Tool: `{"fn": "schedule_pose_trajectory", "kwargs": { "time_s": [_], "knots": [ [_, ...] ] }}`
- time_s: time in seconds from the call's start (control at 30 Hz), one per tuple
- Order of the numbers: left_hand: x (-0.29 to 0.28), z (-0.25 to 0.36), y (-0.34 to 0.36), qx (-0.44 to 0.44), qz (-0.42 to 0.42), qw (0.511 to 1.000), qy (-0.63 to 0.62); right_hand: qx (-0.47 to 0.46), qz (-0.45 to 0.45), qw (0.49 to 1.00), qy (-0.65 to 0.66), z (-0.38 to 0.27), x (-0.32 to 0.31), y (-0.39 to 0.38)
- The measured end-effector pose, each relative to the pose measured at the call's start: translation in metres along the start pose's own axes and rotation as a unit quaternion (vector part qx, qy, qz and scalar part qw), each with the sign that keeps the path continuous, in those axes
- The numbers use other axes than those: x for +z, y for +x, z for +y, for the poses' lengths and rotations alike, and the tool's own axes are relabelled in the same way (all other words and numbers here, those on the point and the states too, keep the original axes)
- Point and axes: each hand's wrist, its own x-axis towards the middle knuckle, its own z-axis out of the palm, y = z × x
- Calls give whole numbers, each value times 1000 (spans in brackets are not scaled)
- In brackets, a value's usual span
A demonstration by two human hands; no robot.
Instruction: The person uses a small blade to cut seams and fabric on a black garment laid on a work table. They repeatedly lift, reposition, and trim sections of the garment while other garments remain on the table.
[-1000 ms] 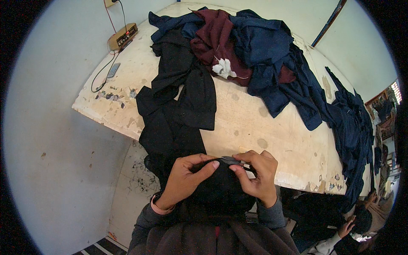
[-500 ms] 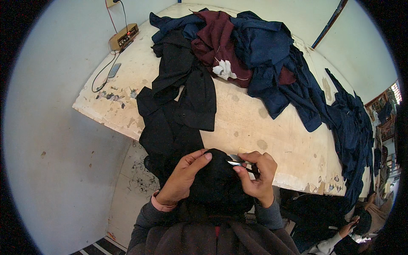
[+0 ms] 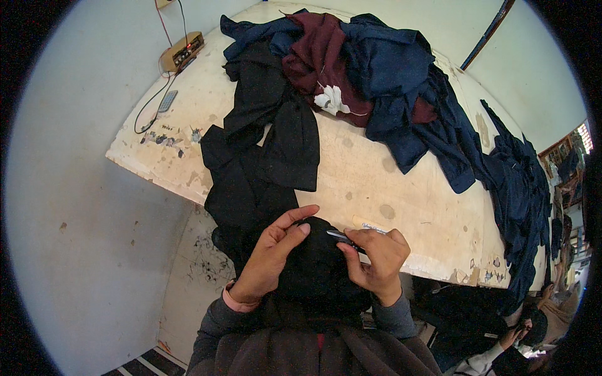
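My left hand pinches a fold of a black garment between thumb and a bent finger, its index finger stretched out over the fold. The garment lies bunched in front of me and trails up over the table edge. In my right hand is a small pair of thread snips, held between thumb and fingers. Its blades point left at the cloth and look close together; whether they touch a thread is too small to tell. The lower parts of the snips are hidden by my fingers.
On the pale worn table lie dark blue garments, a maroon garment and a white scrap. A brown radio-like box and a remote control lie far left. Another person's hand shows at lower right.
The index finger of my left hand has lifted off the cloth and straightened. My right hand has turned the snips slightly and shifted them left; their blades now look closer together.
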Motion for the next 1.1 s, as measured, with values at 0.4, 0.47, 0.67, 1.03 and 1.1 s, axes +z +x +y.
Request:
{"fn": "schedule_pose_trajectory", "kwargs": {
  "time_s": [0.4,0.47,0.67,1.03,1.1],
  "knots": [
    [-10,3,3,2,-74,991,111,288,-38,870,399,16,18,14],
    [-20,3,0,-51,-142,963,226,323,34,854,406,28,17,24],
    [-28,-2,-1,-56,-207,956,200,307,71,870,380,58,34,37],
    [-16,-1,-3,-35,-178,962,203,285,-71,867,402,18,-2,22],
    [-18,-2,-1,-38,-197,950,240,249,-110,880,388,12,-2,18]
  ]
}}
